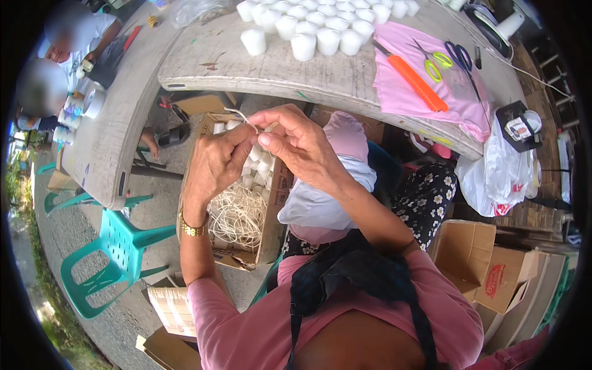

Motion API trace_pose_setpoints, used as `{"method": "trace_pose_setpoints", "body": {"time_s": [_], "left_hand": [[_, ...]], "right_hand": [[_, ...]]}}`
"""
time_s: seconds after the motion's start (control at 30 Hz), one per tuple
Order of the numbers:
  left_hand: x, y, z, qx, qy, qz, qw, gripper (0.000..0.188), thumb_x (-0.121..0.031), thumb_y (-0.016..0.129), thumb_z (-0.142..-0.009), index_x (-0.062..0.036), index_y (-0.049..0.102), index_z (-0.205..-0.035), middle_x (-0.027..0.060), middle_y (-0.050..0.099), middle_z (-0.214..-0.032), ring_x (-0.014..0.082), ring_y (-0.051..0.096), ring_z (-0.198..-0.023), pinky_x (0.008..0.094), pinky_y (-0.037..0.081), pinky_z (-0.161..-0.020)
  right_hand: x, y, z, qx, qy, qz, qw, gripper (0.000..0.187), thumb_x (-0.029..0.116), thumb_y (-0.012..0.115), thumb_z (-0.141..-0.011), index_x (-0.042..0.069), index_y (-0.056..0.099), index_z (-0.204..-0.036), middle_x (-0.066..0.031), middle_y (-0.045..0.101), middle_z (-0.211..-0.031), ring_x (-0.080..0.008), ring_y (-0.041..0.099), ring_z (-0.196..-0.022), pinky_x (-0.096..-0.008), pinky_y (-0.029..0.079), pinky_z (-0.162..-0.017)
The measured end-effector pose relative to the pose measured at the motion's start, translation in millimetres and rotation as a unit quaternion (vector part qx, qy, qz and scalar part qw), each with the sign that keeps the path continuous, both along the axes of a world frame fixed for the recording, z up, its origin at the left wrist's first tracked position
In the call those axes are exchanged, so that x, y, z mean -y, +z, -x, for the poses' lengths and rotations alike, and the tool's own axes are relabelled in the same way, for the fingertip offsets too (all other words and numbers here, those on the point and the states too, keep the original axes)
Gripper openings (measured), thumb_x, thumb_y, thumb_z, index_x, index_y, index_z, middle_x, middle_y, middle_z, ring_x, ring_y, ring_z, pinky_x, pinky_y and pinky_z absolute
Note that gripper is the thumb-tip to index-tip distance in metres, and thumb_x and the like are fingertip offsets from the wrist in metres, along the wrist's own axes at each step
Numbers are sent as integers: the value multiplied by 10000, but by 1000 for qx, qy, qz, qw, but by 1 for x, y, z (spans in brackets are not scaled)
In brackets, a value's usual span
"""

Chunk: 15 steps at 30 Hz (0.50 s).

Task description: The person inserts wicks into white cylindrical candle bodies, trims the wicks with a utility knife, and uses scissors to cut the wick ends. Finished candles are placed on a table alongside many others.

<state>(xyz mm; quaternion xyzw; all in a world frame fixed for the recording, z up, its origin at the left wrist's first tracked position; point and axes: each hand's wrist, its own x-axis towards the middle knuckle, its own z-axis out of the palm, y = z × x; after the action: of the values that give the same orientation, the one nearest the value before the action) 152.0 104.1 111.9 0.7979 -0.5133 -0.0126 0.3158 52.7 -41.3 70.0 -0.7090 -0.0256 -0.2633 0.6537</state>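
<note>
My left hand (pixel 216 161) and my right hand (pixel 301 145) meet above a cardboard box, fingertips closed together. Between them they pinch a thin cream-coloured wick (pixel 235 111), whose loose end sticks out up and to the left. Whatever else is inside the fingers is hidden. Below, the open cardboard box (pixel 274 213) holds a tangled heap of similar wicks (pixel 236 217) and several small white candles (pixel 264 168). Rows of short white candles (pixel 303 47) stand on the table just beyond my hands.
A pink cloth (pixel 394 52) on the table (pixel 216 68) carries an orange-handled knife (pixel 418 85), green-handled scissors (pixel 433 69) and dark-handled scissors (pixel 459 55). A green plastic chair (pixel 117 243) stands left. White bundled cloth (pixel 327 200) lies on my lap. People sit far left.
</note>
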Motion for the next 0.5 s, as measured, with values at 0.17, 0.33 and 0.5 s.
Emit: {"method": "trace_pose_setpoints", "body": {"time_s": [0.17, 0.33, 0.5], "left_hand": [[39, 7, 33, -9, -32, 2, 999, 72, -86, 630, -842, -40, 648, -895, 163, 621, -702, 318, 618, -602, 382, 460, -532], [60, 22, 47, 47, -122, -3, 991, 87, -89, 628, -847, -33, 660, -905, 152, 647, -761, 315, 637, -643, 364, 486, -569], [70, 32, 54, -19, -109, 9, 994, 118, -116, 601, -881, -40, 671, -937, 120, 671, -830, 300, 648, -675, 344, 497, -596]], "right_hand": [[30, 31, 43, 0, -100, 76, 992, 158, -2, 566, -882, 35, 628, -1022, -52, 574, -954, -92, 556, -748, -238, 468, -652], [50, 26, 69, 19, -119, 98, 988, 216, -41, 568, -835, 44, 649, -1016, -75, 592, -926, -151, 591, -730, -268, 480, -624], [68, 32, 89, 68, -253, 284, 922, 165, -26, 626, -799, 18, 645, -956, -101, 607, -888, -244, 623, -725, -322, 499, -631]]}}
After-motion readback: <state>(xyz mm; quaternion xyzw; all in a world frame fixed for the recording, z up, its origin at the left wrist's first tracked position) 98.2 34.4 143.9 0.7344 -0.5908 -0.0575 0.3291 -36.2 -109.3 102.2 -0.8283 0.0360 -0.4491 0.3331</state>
